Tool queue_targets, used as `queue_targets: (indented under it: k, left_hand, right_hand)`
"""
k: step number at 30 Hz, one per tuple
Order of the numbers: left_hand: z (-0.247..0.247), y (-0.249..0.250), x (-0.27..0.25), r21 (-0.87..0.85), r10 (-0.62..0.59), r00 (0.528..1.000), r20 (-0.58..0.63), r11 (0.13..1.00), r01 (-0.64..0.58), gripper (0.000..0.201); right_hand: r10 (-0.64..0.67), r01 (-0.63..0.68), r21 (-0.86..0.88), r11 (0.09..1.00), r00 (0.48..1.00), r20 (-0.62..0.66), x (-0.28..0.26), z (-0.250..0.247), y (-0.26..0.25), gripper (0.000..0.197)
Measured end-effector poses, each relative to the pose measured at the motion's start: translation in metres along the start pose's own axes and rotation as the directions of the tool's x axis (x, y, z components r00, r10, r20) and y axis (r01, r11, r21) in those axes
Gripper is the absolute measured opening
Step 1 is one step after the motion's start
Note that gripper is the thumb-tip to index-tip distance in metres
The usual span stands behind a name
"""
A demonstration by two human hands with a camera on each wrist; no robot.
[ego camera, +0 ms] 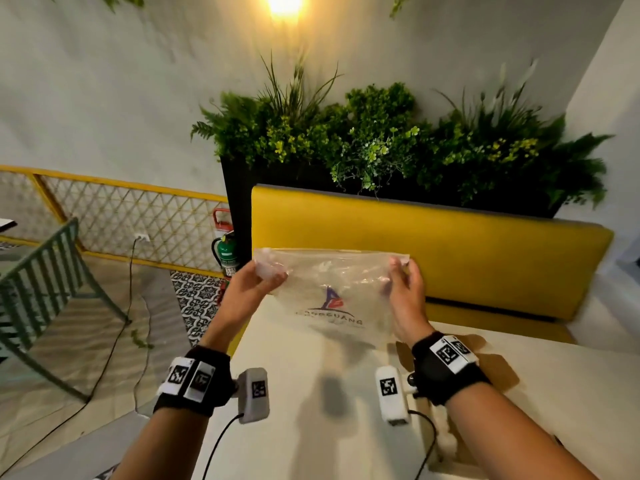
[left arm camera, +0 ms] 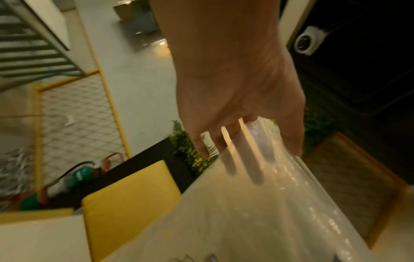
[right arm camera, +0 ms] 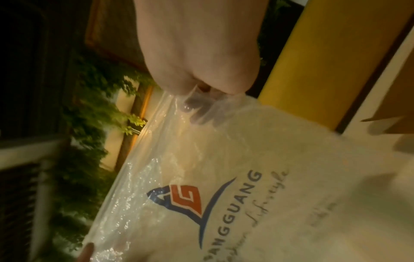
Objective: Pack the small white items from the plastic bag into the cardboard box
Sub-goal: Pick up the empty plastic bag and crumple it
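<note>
A clear plastic bag [ego camera: 332, 292] with a blue and red logo is stretched between both hands above the cream table [ego camera: 304, 420]. My left hand [ego camera: 272, 277] grips its top left corner, bunched in the fingers [left arm camera: 215, 140]. At the top right corner my right hand [ego camera: 398, 273] pinches the bag [right arm camera: 224, 159], fingertips showing through the film. The bag [left arm camera: 257, 203] hangs flat, and I make out no white items inside it. The brown cardboard box [ego camera: 498, 372] lies on the table under my right forearm, mostly hidden. Its inside [left arm camera: 354, 180] shows in the left wrist view.
A yellow bench back [ego camera: 450, 247] runs behind the table, with a dark planter of green plants [ego camera: 381, 143] above it. A green slatted chair [ego camera: 45, 289], a fire extinguisher [ego camera: 227, 251] and a floor cable [ego camera: 117, 334] are to the left.
</note>
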State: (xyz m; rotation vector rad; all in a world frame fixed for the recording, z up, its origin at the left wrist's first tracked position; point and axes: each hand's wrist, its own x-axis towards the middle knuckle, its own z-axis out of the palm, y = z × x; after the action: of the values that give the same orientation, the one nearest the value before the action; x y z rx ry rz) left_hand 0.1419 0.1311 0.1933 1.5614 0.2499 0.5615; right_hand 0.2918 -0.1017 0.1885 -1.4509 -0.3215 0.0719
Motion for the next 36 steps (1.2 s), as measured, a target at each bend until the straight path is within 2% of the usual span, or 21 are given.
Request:
queue_targets:
  k: [3,5,7,9,10,12,14,16,20,23,24,25,27,29,32,34,35,36]
  left_hand:
    - [0.007,-0.001,0.002,0.070,-0.085,0.995,0.061,0.994,0.081,0.019]
    - [0.011,-0.009,-0.002,0.091,-0.098,0.993,0.067,0.992,0.092,0.017]
    - [0.017,-0.008,-0.005,-0.001,-0.078,0.997,0.005,0.997,0.078,0.023]
    - [0.021,-0.002,-0.005,-0.120,-0.066,0.993,-0.095,0.991,0.055,0.027]
    - [0.021,0.000,-0.002,-0.154,-0.063,0.987,-0.145,0.987,0.041,0.030]
    - [0.022,0.009,0.004,-0.131,-0.048,0.973,-0.225,0.991,0.018,0.043]
    - [0.025,0.017,0.013,-0.136,-0.040,0.962,-0.268,0.991,0.004,0.039]
    - [0.031,0.027,0.022,-0.162,-0.048,0.959,-0.279,0.987,0.002,0.039]
    - [0.048,0.042,0.031,-0.070,-0.050,0.956,-0.290,0.997,0.031,0.060]
    - [0.052,0.037,0.024,0.038,-0.038,0.997,-0.070,0.998,0.041,0.105]
    - [0.052,0.031,0.020,0.031,-0.036,0.999,0.027,0.999,0.035,0.111]
    - [0.053,0.028,0.015,0.044,-0.047,0.993,0.106,0.998,0.043,0.112]
    - [0.057,0.021,0.009,0.163,-0.113,0.977,0.179,0.983,0.084,0.104]
    - [0.062,0.018,0.006,0.414,-0.168,0.969,0.182,0.907,0.079,0.103]
    - [0.068,0.017,0.013,0.764,-0.223,0.961,0.163,0.645,0.020,0.103]
    - [0.071,0.015,0.020,0.852,-0.207,0.966,0.155,0.523,-0.024,0.077]
    - [0.072,0.017,0.022,0.863,-0.178,0.973,0.146,0.504,-0.038,0.054]
    - [0.073,0.018,0.021,0.856,-0.151,0.979,0.135,0.516,-0.039,0.040]
  right_hand:
    - [-0.124,0.122,-0.041,0.992,0.990,-0.061,0.017,-0.005,-0.015,0.021]
    - [-0.154,0.150,-0.041,0.988,0.979,-0.136,0.024,-0.010,-0.022,0.023]
    - [-0.138,0.137,-0.018,0.990,0.971,-0.196,0.028,-0.015,-0.031,0.026]
    - [-0.024,0.024,-0.005,1.000,0.979,-0.202,0.030,-0.020,-0.030,0.039]
    - [0.062,-0.067,-0.023,0.997,0.984,-0.167,0.030,-0.022,-0.025,0.046]
    - [0.255,-0.251,-0.107,0.962,0.966,0.029,0.025,-0.026,-0.006,0.070]
    - [0.401,-0.369,-0.171,0.914,0.888,0.225,0.016,-0.028,0.008,0.088]
    - [0.414,-0.386,-0.151,0.910,0.869,0.272,0.012,-0.028,0.014,0.077]
    - [0.346,-0.365,0.042,0.930,0.908,0.235,0.014,-0.021,0.001,0.026]
    - [0.272,-0.282,0.071,0.957,0.954,0.125,0.025,-0.020,-0.008,0.012]
    - [0.239,-0.247,0.064,0.967,0.965,0.107,0.028,-0.021,-0.010,0.011]
    - [0.205,-0.210,0.048,0.976,0.974,0.094,0.031,-0.022,-0.011,0.009]
    - [0.146,-0.147,0.018,0.989,0.987,0.068,0.035,-0.024,-0.008,0.009]
    - [0.108,-0.107,-0.043,0.993,0.994,0.032,0.036,-0.025,-0.003,0.017]
    - [0.101,-0.102,-0.144,0.984,0.995,-0.018,0.035,-0.020,0.001,0.032]
    - [0.099,-0.108,-0.217,0.970,0.994,-0.053,0.037,-0.018,0.000,0.039]
    - [0.090,-0.103,-0.256,0.961,0.994,-0.061,0.038,-0.018,-0.001,0.044]
    - [0.082,-0.100,-0.301,0.949,0.994,-0.071,0.039,-0.017,0.000,0.049]
